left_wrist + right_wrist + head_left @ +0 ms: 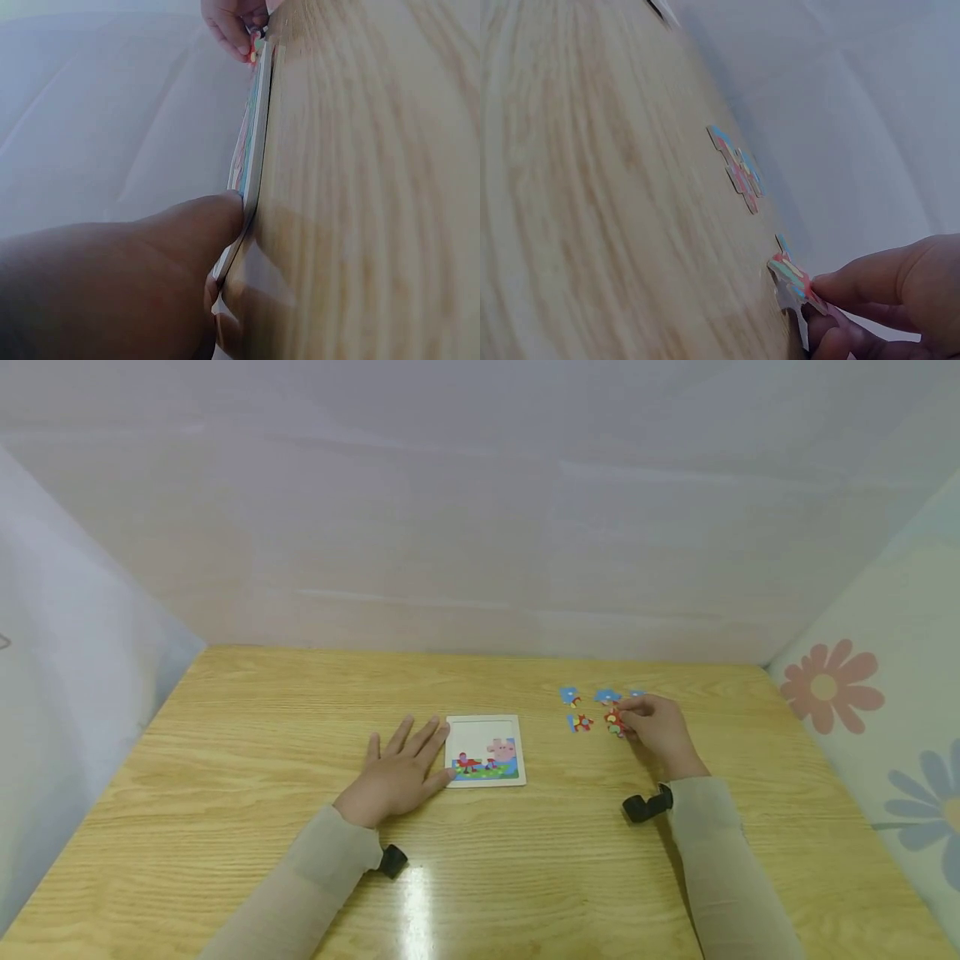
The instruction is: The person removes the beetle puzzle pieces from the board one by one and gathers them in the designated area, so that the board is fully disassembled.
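Observation:
A square puzzle tray (pixel 485 782) with a white frame lies on the table, its lower part filled with picture pieces and a pink pig-face piece (pixel 502 749) at its right. The left hand (pixel 393 781) lies flat with fingers spread, thumb and fingertips touching the tray's left edge. Right of the tray, the right hand (pixel 660 731) pinches a red piece with coloured spots (pixel 614 721) between thumb and fingers; in the right wrist view this piece (pixel 795 276) is tilted up off the table.
Near the right hand lie a red-and-blue piece (pixel 581 722), a blue piece (pixel 570 695) and another blue piece (pixel 607 695); one more blue bit shows behind the fingers. The wooden table (pixel 300 693) meets a pale cloth wall (pixel 480 527) at its back edge.

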Tool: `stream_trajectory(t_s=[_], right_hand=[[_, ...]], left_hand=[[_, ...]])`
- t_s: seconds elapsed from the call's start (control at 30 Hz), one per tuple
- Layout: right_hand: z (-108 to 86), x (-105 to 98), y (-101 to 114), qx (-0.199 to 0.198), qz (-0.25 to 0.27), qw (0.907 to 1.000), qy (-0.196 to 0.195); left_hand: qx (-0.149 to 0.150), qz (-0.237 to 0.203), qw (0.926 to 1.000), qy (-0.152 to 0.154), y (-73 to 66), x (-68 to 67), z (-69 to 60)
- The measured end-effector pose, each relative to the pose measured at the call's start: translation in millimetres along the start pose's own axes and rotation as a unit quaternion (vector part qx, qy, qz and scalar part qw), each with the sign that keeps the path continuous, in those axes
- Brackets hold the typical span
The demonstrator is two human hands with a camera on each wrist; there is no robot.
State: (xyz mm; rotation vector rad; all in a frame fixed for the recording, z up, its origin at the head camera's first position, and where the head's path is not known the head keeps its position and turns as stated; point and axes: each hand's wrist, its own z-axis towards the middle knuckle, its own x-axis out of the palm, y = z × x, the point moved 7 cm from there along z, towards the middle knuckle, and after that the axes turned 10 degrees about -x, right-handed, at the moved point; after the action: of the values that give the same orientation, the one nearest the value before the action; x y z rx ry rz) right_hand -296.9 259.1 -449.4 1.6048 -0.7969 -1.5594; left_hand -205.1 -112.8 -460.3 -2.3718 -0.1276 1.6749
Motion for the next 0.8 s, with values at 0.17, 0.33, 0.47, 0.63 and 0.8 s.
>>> stream_trajectory(t_s=[0.17,0.33,0.47,0.63,0.8], right_hand=[[0.1,-1.2,-0.1,-0.008,-0.031,0.9995,-0.002],[-0.9,-1.3,2.4,-0.008,-0.04,0.9992,-0.001],[-1.3,0.9,7.4,-0.015,-0.04,0.9991,-0.002],[-1.8,6.1,19.4,-0.042,-0.053,0.9977,-0.003],[-2.7,14.8,30.7,-0.074,-0.034,0.9967,-0.001]], left_hand=[[0.003,0.0,1.0,0.003,-0.5,0.5,0.3],[0.004,0.0,1.0,0.004,-1.4,-0.1,-0.3],[0.004,-0.003,1.0,0.006,-0.9,0.3,0.2],[0.0,-0.009,0.9999,0.009,1.9,3.8,3.5],[0.0,-0.011,0.9999,0.006,3.4,5.7,4.8]])
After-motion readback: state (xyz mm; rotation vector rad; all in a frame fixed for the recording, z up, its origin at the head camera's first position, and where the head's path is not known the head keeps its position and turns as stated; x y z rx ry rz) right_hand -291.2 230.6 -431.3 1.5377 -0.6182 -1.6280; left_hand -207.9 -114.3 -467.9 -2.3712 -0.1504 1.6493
